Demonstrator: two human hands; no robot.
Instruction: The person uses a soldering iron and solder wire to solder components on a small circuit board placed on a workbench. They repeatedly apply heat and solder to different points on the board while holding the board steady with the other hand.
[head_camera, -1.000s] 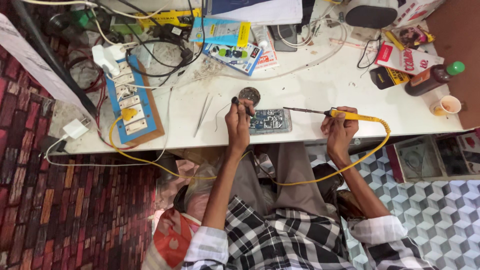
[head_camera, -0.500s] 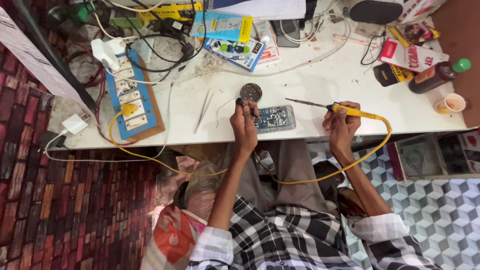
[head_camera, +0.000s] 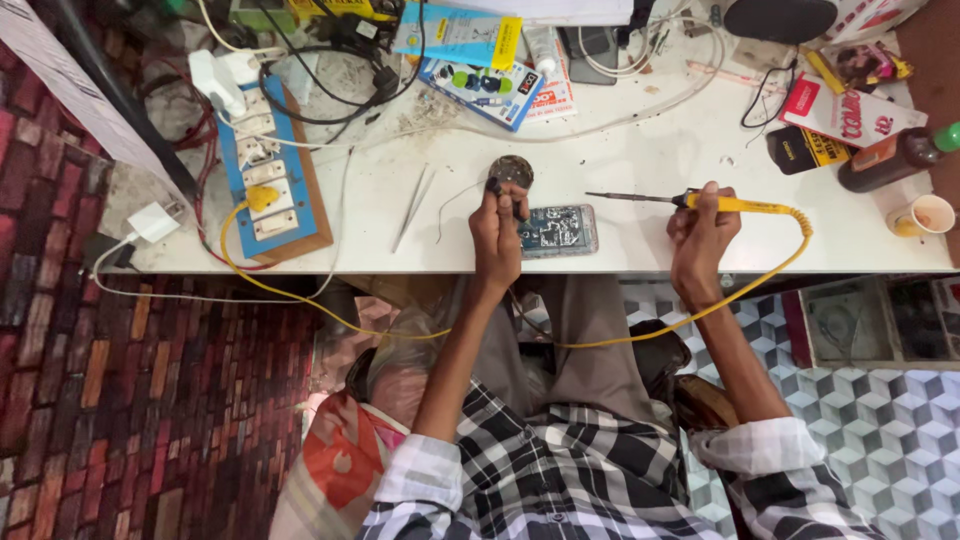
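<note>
Head view: your right hand (head_camera: 700, 235) grips the yellow soldering iron (head_camera: 700, 201), tip hovering off the circuit board (head_camera: 557, 230) by the bench's near edge. Your left hand (head_camera: 497, 232) pinches a thin wire beside the round tin (head_camera: 511, 172). Steady both wrists. The paper cup (head_camera: 925, 214) near the right edge holds orange liquid.

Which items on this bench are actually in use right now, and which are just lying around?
In use: soldering iron in the right hand; circuit board beside the left hand; round tin by its fingertips.

Lying about: tweezers, switch board, bottle, paper cup, blue package.
</note>
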